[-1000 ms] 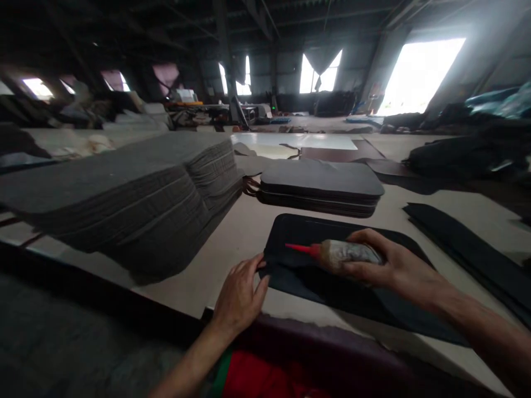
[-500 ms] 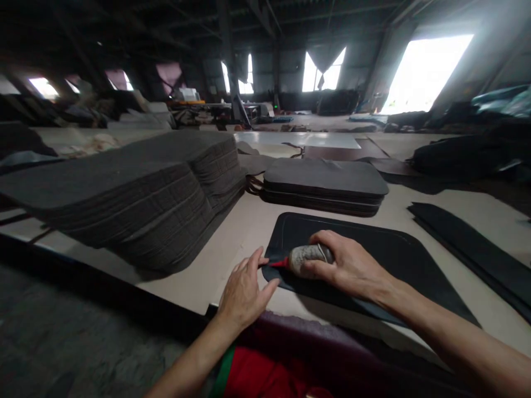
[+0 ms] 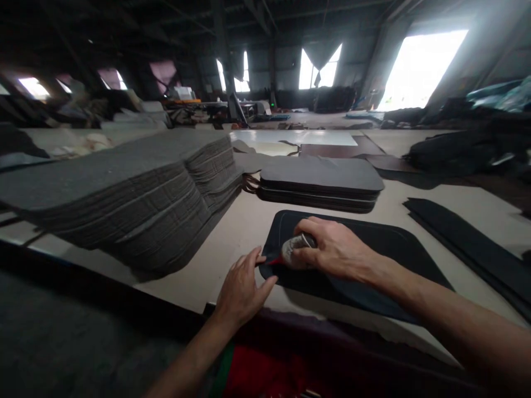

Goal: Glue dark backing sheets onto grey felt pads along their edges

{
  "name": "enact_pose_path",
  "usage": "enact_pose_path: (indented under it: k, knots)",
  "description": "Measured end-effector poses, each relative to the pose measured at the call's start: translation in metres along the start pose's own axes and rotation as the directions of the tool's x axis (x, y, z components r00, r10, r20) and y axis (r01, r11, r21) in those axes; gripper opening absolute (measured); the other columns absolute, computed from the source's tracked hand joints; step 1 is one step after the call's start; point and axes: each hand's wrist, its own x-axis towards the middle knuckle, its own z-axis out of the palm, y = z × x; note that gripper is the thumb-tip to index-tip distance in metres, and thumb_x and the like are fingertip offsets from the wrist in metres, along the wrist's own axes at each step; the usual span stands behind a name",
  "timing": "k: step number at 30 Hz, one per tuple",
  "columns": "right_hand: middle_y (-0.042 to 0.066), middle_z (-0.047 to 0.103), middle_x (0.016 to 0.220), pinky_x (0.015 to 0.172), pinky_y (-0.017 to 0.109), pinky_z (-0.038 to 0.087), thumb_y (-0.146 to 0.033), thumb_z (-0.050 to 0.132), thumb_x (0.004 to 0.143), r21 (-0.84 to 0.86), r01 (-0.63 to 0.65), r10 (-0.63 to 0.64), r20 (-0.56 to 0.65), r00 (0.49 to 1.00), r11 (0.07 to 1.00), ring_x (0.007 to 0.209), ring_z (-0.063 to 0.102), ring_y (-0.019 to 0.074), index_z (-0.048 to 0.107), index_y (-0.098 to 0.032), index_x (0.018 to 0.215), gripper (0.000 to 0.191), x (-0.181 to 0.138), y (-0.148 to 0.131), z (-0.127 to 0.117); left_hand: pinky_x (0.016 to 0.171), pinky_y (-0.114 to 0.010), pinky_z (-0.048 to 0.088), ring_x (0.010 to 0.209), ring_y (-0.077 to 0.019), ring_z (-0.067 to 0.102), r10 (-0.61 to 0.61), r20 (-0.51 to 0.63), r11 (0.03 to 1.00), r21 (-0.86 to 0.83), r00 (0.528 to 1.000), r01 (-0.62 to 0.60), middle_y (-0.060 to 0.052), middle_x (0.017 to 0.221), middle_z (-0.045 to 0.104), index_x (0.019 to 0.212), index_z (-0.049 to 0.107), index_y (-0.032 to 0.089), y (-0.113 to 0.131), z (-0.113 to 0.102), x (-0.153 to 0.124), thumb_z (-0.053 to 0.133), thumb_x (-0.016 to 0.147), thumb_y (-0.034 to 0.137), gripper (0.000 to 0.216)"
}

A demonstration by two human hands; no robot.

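Note:
My right hand (image 3: 332,243) is wrapped round a squeeze bottle (image 3: 292,251) with a grimy pale body and a red nozzle. The bottle lies tilted low over a black rounded panel (image 3: 373,235), its nozzle pointing left at the panel's near-left corner. My left hand (image 3: 243,284) rests at that same corner, thumb and fingers spread apart. Its fingertips touch a small, narrow brown piece (image 3: 260,261) by the nozzle tip; most of that piece is hidden. A thin line runs along inside the panel's far edge.
A tall stack of dark grey sheets (image 3: 166,204) stands on the left of the pale table (image 3: 224,243). Behind the panel lies a lower stack of rounded panels (image 3: 321,177), with brown straps (image 3: 249,182) at its left. Folded black pieces (image 3: 464,243) lie on the right.
My right hand and the bottle have moved a little left and down, toward the panel's corner. My left hand has stayed nearly in place. The whole view has shifted slightly.

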Motion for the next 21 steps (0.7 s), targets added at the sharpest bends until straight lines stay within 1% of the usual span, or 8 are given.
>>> enact_pose_path:
  k: [2, 4, 7, 10, 13, 17, 19, 21]
  knots:
    - [0.003, 0.062, 0.092, 0.06, 0.027, 0.028, -0.04, 0.06, 0.081, -0.035, 0.02, -0.019, 0.009, 1.0, 0.999, 0.073, 0.053, 0.0172, 0.063, -0.021, 0.095, 0.023, 0.004, -0.007, -0.001, 0.106, -0.05, 0.046, 0.12, -0.0285, 0.058, -0.017, 0.01, 1.0, -0.003, 1.0, 0.017, -0.009, 0.122, 0.067, 0.139, 0.039, 0.019, 0.001, 0.0, 0.0, 0.073, 0.082, 0.027, 0.067]
    - [0.003, 0.061, 0.088, 0.058, 0.028, 0.027, -0.038, 0.06, 0.08, -0.083, 0.031, -0.029, 0.03, 0.999, 0.996, 0.069, 0.051, 0.0167, 0.062, -0.021, 0.09, 0.02, 0.006, -0.01, -0.008, 0.106, -0.049, 0.046, 0.118, -0.0281, 0.059, -0.027, 0.007, 1.0, -0.006, 1.0, 0.027, -0.009, 0.121, 0.067, 0.138, 0.04, 0.019, 0.002, -0.001, 0.001, 0.074, 0.081, 0.026, 0.067]
    - [0.002, 0.062, 0.08, 0.056, 0.028, 0.026, -0.034, 0.062, 0.077, -0.136, 0.011, 0.0, 0.078, 0.997, 0.991, 0.065, 0.051, 0.0166, 0.063, -0.022, 0.086, 0.015, 0.006, -0.006, -0.022, 0.105, -0.049, 0.046, 0.118, -0.0281, 0.059, -0.023, 0.005, 1.0, 0.002, 1.0, 0.023, -0.009, 0.121, 0.067, 0.137, 0.041, 0.018, 0.003, -0.001, 0.002, 0.074, 0.081, 0.025, 0.065]
    - [0.001, 0.064, 0.079, 0.055, 0.028, 0.027, -0.034, 0.061, 0.079, -0.149, -0.027, 0.041, 0.097, 0.994, 0.988, 0.065, 0.053, 0.017, 0.065, -0.024, 0.086, 0.013, 0.004, 0.0, -0.03, 0.104, -0.048, 0.047, 0.118, -0.0283, 0.06, -0.008, 0.0, 1.0, 0.016, 1.0, 0.008, -0.009, 0.121, 0.067, 0.136, 0.042, 0.019, 0.003, 0.0, 0.002, 0.074, 0.081, 0.026, 0.064]
    - [0.002, 0.066, 0.082, 0.057, 0.028, 0.028, -0.035, 0.06, 0.08, -0.158, -0.003, 0.014, 0.07, 0.997, 0.987, 0.068, 0.055, 0.018, 0.064, -0.023, 0.088, 0.015, 0.004, -0.002, -0.027, 0.103, -0.047, 0.048, 0.117, -0.0276, 0.06, -0.006, -0.014, 0.999, 0.032, 1.0, 0.006, -0.008, 0.119, 0.068, 0.136, 0.042, 0.02, 0.002, 0.001, 0.002, 0.074, 0.081, 0.027, 0.063]
    - [0.005, 0.065, 0.088, 0.057, 0.028, 0.028, -0.036, 0.059, 0.079, -0.182, 0.071, -0.066, 0.034, 0.997, 0.981, 0.073, 0.056, 0.0194, 0.062, -0.021, 0.09, 0.018, 0.009, -0.014, -0.017, 0.103, -0.046, 0.048, 0.117, -0.0272, 0.06, -0.001, -0.011, 0.999, 0.042, 1.0, 0.002, -0.007, 0.119, 0.068, 0.135, 0.043, 0.02, 0.001, 0.001, 0.001, 0.074, 0.081, 0.027, 0.063]
    - [0.005, 0.064, 0.087, 0.056, 0.028, 0.027, -0.035, 0.06, 0.078, -0.18, 0.093, -0.087, 0.046, 0.995, 0.979, 0.071, 0.055, 0.0189, 0.062, -0.021, 0.09, 0.019, 0.011, -0.016, -0.016, 0.103, -0.045, 0.048, 0.117, -0.0271, 0.06, -0.001, -0.007, 0.999, 0.042, 1.0, 0.002, -0.007, 0.119, 0.068, 0.135, 0.043, 0.02, 0.001, 0.0, 0.001, 0.074, 0.081, 0.027, 0.062]
    - [0.004, 0.064, 0.085, 0.056, 0.028, 0.027, -0.035, 0.061, 0.077, -0.168, 0.084, -0.073, 0.066, 0.995, 0.982, 0.069, 0.054, 0.018, 0.062, -0.021, 0.09, 0.019, 0.011, -0.014, -0.018, 0.103, -0.046, 0.048, 0.116, -0.0271, 0.06, -0.01, -0.002, 0.999, 0.043, 1.0, 0.01, -0.007, 0.119, 0.068, 0.134, 0.043, 0.02, 0.001, 0.0, 0.001, 0.073, 0.082, 0.027, 0.061]
